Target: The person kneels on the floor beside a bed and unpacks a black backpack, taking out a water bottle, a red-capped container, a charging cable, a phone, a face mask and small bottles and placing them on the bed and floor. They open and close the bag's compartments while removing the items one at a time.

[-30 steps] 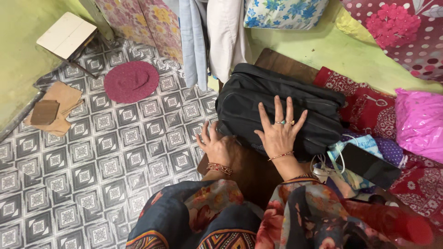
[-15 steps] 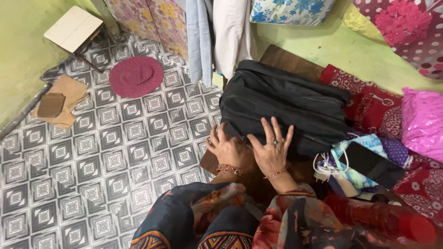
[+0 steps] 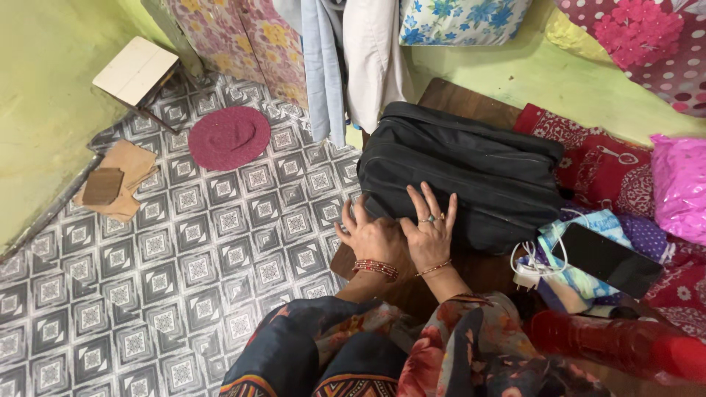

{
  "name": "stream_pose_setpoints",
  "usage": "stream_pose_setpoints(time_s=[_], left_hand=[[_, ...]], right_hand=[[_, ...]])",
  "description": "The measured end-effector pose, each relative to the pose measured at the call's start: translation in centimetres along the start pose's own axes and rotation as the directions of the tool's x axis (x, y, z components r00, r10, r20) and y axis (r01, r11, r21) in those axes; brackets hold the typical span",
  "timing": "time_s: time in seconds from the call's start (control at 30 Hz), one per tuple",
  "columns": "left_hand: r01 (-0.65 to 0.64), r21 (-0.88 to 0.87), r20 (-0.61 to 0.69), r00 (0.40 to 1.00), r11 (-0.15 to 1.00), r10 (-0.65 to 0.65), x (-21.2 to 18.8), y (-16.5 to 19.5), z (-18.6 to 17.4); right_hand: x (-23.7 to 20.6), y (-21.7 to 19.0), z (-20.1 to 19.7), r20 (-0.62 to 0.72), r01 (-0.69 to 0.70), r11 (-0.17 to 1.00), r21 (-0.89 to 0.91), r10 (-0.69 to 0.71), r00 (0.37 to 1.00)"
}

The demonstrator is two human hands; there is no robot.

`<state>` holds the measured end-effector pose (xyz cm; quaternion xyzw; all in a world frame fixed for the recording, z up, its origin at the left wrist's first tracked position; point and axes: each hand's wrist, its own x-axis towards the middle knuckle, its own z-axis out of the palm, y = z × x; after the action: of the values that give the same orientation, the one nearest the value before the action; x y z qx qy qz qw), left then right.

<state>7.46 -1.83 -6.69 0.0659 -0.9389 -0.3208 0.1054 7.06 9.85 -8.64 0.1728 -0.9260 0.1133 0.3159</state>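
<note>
A black fabric bag (image 3: 471, 165) lies flat on a low wooden table (image 3: 456, 99). My right hand (image 3: 430, 228), with rings and a thin bracelet, rests fingers spread on the bag's near edge. Beside it, my left hand (image 3: 371, 235), wearing red bangles, touches the bag's near left corner with curled fingers. Neither hand holds anything that I can see.
A black phone (image 3: 607, 259) lies on folded cloth (image 3: 570, 228) with a white charger (image 3: 526, 273) to the right. A red plastic bottle (image 3: 618, 344) lies near my lap. A pink bag (image 3: 676, 187) is far right. On the tiled floor sit a red round mat (image 3: 229, 137), cardboard pieces (image 3: 110, 184) and a small stool (image 3: 136, 72).
Both hands slid left and toward me along the bag's near edge. The left hand came up onto the bag's corner beside the right hand.
</note>
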Motion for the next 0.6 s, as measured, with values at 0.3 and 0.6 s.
stream_pose_setpoints(time_s=[0.3, 0.6], left_hand=[[-0.324, 0.071, -0.019, 0.945, 0.943, 0.326, -0.7, -1.4, 0.8], [-0.339, 0.116, 0.037, 0.941, 0.934, 0.337, -0.1, -2.5, 2.1]], right_hand=[[-1.1, 0.0, -1.4, 0.002, -0.099, 0.994, 0.045, 0.099, 0.995], [-5.0, 3.5, -4.2, -0.057, -0.269, 0.956, -0.113, 0.264, 0.963]])
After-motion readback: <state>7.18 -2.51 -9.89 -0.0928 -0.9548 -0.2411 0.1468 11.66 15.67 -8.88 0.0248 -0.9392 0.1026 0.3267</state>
